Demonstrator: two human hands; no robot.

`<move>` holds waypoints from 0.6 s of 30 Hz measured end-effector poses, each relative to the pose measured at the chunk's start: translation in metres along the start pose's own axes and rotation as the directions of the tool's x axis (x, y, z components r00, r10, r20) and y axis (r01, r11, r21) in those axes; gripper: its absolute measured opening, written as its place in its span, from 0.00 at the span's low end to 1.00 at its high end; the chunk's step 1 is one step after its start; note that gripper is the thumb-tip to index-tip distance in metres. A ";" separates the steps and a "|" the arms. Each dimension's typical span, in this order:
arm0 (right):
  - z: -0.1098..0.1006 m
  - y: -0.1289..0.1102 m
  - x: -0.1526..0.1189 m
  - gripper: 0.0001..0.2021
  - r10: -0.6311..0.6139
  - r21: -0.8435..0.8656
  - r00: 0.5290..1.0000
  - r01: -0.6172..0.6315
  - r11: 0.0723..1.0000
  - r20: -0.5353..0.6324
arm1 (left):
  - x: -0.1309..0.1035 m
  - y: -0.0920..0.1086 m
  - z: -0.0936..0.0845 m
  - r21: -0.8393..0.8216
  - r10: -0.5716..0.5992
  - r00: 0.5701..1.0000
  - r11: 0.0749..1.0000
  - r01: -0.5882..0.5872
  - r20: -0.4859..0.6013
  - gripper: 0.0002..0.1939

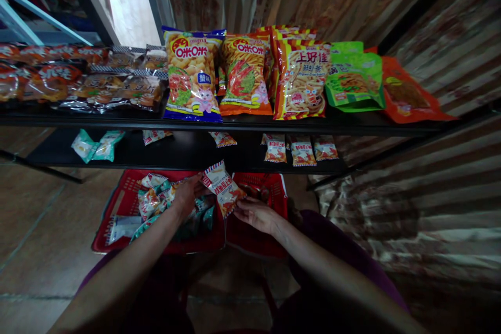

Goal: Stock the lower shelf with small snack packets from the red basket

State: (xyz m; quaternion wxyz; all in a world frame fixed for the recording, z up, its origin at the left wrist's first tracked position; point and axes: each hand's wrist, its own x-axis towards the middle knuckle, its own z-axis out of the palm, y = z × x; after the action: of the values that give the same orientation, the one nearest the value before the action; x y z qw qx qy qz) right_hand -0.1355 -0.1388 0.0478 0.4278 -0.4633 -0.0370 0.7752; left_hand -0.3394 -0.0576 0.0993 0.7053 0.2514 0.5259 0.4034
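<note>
Forearms (156,237) are framing six o'clock; my left fingers (197,186) and right fingers (245,211) are gripping a packet (224,189) at opposite edges, presumably steadying it.

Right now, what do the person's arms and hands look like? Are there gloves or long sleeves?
No gloves: the left hand and the right hand are both bare. The forearms are slim and bare too, with no sleeves, watch or markings that I can make out in this dim light. Dark purple cloth covers the legs.
</note>
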 end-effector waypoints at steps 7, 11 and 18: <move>0.004 0.005 -0.002 0.18 -0.005 -0.020 0.999 0.005 1.000 -0.034 | -0.005 0.007 -0.002 0.075 0.058 0.998 0.995 -0.058 0.012 0.12; 0.007 0.003 0.000 0.18 -0.069 -0.055 0.998 0.069 0.996 0.010 | 0.002 0.008 -0.004 0.069 0.133 0.990 0.989 -0.130 -0.043 0.12; 0.013 0.004 0.007 0.16 -0.080 -0.038 0.996 0.081 0.996 0.026 | 0.013 0.007 0.000 0.086 0.211 0.975 0.975 -0.204 -0.076 0.17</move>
State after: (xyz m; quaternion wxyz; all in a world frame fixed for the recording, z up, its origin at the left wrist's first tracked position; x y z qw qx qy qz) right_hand -0.1491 -0.1326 0.0484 0.4492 -0.4600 -0.0761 0.7621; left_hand -0.3399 -0.0433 0.0975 0.6261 0.3149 0.5413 0.4646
